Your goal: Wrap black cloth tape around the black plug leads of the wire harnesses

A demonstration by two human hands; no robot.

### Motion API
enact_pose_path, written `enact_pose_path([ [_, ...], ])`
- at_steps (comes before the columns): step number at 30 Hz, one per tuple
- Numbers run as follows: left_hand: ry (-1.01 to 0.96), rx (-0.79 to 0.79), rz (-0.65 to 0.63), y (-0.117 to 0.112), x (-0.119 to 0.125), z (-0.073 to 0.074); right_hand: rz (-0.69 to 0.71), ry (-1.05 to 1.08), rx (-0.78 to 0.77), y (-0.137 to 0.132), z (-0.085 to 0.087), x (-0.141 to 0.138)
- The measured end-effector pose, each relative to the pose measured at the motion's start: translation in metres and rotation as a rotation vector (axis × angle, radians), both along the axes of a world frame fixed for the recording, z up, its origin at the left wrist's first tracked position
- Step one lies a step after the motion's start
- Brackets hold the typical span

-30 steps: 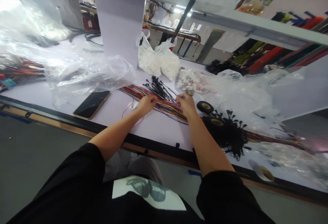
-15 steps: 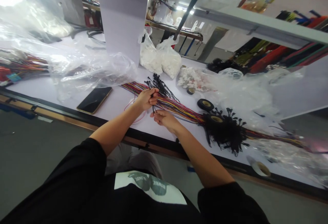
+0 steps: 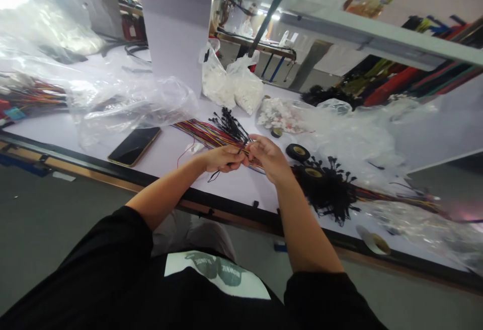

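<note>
My left hand [image 3: 224, 159] and my right hand [image 3: 268, 158] meet fingertip to fingertip above a long bundle of red, yellow and dark wires [image 3: 198, 131]. Both are closed in a pinch on a thin black cable [image 3: 214, 175], whose lower end hangs out under my left hand. The part of it between the fingertips is mostly hidden. Just behind my hands, a group of black cable ends with small connectors [image 3: 228, 122] lies across the bundle. To the right of my right hand sits a thick black cluster of connector leads [image 3: 334, 199].
A phone [image 3: 135, 146] lies left on the white table [image 3: 234, 191]. Black tape rolls [image 3: 298, 152] and a pale tape roll [image 3: 373, 241] are to the right. Bags of white parts [image 3: 249, 91] stand behind, under a shelf [image 3: 324, 20]. Clear plastic [image 3: 132, 101] covers wires at left.
My right hand has moved up and right, turning over the wire bundle. My left hand has shifted slightly right and down to meet it, and the black cable has moved with them.
</note>
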State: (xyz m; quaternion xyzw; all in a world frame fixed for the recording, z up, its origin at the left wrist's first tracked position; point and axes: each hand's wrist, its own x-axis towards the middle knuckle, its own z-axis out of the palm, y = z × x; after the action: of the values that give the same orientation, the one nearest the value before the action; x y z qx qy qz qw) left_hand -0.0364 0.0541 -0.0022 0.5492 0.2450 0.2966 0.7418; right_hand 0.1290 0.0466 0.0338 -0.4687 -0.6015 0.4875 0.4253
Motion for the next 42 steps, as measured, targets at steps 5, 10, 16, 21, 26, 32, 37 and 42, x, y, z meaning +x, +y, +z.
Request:
enact_pose_path([
  [5, -0.007, -0.045, -0.005, -0.008, 0.010, -0.005, -0.066, 0.140, 0.012, 0.000, -0.017, -0.006],
  [10, -0.092, -0.176, 0.177, -0.007, 0.016, -0.005, -0.130, 0.216, 0.004, 0.004, -0.025, 0.004],
  [16, -0.137, -0.254, 0.278, -0.007, 0.020, -0.008, -0.250, 0.192, 0.124, 0.004, -0.029, 0.003],
  [21, -0.112, -0.250, 0.332, -0.010, 0.020, -0.004, -0.282, 0.285, 0.121, 0.006, -0.036, -0.003],
  [26, -0.061, -0.244, 0.298, -0.011, 0.018, -0.002, -0.190, 0.209, 0.055, 0.008, -0.035, 0.002],
  [32, -0.027, -0.288, 0.364, -0.012, 0.019, -0.001, -0.477, -0.654, 0.434, -0.004, -0.014, 0.078],
  [37, -0.017, -0.299, 0.361, -0.014, 0.019, 0.001, -0.484, -1.169, 0.268, -0.016, -0.025, 0.148],
  [42, -0.047, -0.283, 0.367, -0.015, 0.020, 0.001, -0.465, -1.144, 0.324, -0.022, -0.034, 0.138],
])
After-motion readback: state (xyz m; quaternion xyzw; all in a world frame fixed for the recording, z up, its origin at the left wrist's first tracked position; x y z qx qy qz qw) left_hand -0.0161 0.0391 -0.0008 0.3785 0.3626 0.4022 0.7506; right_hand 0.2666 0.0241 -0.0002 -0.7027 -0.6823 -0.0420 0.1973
